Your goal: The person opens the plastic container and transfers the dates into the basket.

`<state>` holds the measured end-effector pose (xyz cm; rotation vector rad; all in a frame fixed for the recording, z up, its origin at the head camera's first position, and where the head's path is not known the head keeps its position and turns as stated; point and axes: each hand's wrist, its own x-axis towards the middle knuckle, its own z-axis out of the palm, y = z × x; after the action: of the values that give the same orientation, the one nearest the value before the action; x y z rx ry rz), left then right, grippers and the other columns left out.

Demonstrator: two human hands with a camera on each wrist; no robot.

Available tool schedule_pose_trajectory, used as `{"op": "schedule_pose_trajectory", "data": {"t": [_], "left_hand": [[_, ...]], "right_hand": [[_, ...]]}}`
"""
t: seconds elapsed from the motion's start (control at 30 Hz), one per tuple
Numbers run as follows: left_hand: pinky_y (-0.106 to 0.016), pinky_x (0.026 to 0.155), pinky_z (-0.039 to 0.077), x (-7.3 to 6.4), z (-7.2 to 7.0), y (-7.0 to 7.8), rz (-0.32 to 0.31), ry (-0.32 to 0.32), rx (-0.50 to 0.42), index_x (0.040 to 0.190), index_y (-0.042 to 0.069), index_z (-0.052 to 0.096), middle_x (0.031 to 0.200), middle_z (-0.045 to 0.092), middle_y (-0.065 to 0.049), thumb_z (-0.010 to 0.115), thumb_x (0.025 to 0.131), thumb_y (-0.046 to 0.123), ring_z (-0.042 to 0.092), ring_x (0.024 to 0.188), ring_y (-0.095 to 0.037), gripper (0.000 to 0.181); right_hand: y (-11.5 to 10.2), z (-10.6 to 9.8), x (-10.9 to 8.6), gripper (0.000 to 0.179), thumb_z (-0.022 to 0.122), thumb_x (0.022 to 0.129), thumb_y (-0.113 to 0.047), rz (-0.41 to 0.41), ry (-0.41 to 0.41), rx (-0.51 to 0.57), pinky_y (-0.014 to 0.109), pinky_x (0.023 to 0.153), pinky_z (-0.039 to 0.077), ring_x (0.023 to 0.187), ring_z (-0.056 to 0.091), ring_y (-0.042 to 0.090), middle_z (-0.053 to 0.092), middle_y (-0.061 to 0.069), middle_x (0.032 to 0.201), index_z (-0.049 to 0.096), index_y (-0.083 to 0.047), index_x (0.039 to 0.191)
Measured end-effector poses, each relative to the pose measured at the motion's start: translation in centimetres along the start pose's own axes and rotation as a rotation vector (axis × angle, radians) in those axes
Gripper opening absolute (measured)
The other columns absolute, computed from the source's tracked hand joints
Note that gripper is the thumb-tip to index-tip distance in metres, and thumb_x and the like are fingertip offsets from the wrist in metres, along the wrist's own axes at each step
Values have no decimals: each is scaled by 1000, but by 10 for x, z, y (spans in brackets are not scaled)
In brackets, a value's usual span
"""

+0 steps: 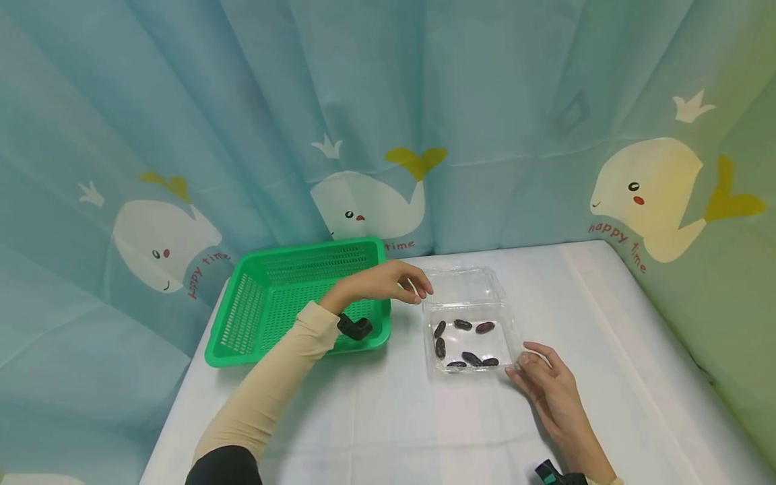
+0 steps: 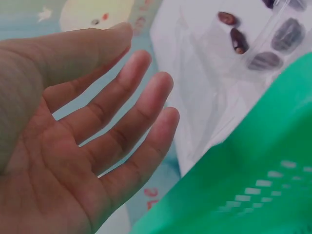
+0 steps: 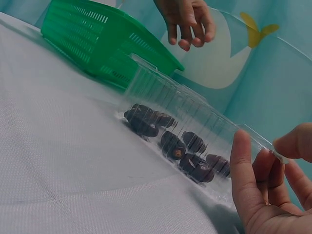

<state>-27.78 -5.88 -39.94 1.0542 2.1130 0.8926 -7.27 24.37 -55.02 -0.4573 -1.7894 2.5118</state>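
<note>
A clear plastic box (image 1: 463, 343) sits on the table with its lid (image 1: 463, 286) folded back toward the curtain. Several dark dates (image 1: 485, 327) lie spread along its bottom. My right hand (image 1: 548, 387) is at the box's front right corner; the right wrist view shows thumb and fingers pinching the rim (image 3: 261, 142) there. My left hand (image 1: 388, 281) hovers between the basket and the lid, holding nothing. Its fingers (image 2: 129, 141) are spread and slightly bent in the left wrist view.
A green perforated basket (image 1: 370, 342) stands left of the box, under my left forearm; no dates show inside it. White cloth (image 1: 424, 431) covers the table. Behind and beside it hangs a blue-green curtain (image 1: 503, 121) printed with whales.
</note>
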Motion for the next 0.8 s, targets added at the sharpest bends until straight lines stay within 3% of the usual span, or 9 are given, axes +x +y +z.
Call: {"op": "schedule_pose_trajectory", "data": {"t": [0.23, 0.47, 0.63, 0.8], "left_hand": [[-26, 96, 57, 23, 15, 3, 22, -95, -31, 126, 0, 69, 124, 70, -23, 69, 99, 8, 71, 107, -16, 28], [-23, 92, 58, 42, 35, 4, 37, -185, -82, 131, -1, 67, 129, 68, -27, 68, 99, 3, 69, 109, -14, 33], [-21, 89, 57, 55, 50, 7, 31, -217, -111, 132, -3, 66, 131, 68, -27, 69, 98, 1, 69, 113, -16, 35], [-17, 90, 55, 68, 67, 10, 44, -272, -83, 133, -6, 66, 130, 69, -26, 67, 97, -3, 69, 116, -23, 37]], "right_hand": [[1, -1, 0, 35, 63, 103, -5, -6, 1, 15, 29, 93, 61, 101, 74, 8, 68, -7, 101, 48, -8, 135], [1, 0, 1, 38, 63, 103, -6, 16, 15, -8, 28, 93, 61, 102, 74, 8, 69, -7, 103, 46, -7, 137], [1, 0, 1, 40, 63, 103, -6, 16, 16, -1, 28, 93, 61, 102, 73, 8, 68, -7, 102, 45, -6, 138], [1, -1, 1, 34, 62, 104, -5, 7, 5, 34, 29, 93, 62, 101, 73, 8, 68, -7, 101, 49, -9, 134]]}}
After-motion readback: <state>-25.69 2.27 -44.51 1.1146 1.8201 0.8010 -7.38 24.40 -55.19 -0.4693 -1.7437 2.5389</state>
